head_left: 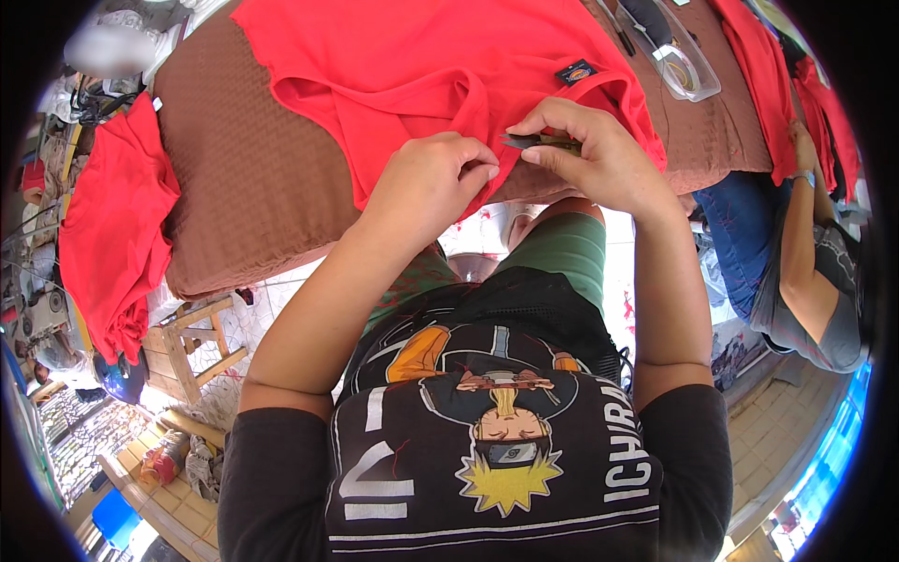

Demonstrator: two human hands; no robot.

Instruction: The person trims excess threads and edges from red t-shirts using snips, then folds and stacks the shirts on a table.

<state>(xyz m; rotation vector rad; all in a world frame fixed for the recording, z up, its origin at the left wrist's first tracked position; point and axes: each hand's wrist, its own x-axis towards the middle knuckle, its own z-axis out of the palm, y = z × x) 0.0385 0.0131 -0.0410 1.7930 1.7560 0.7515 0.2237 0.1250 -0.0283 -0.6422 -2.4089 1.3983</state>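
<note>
A red sleeveless garment is spread over a brown cloth-covered table, its near edge hanging at the table's front. My left hand pinches the garment's edge between thumb and fingers. Close to it on the right, my right hand is closed around small thread snips, whose dark blades point left toward the pinched cloth. A dark woven label shows on the garment just beyond my right hand. The snips' grip is partly hidden by my fingers.
The brown table cover stretches to both sides. A clear plastic box with small items lies at the far right. Another red garment hangs at left above a wooden stool. A co-worker's hand touches red cloth at right.
</note>
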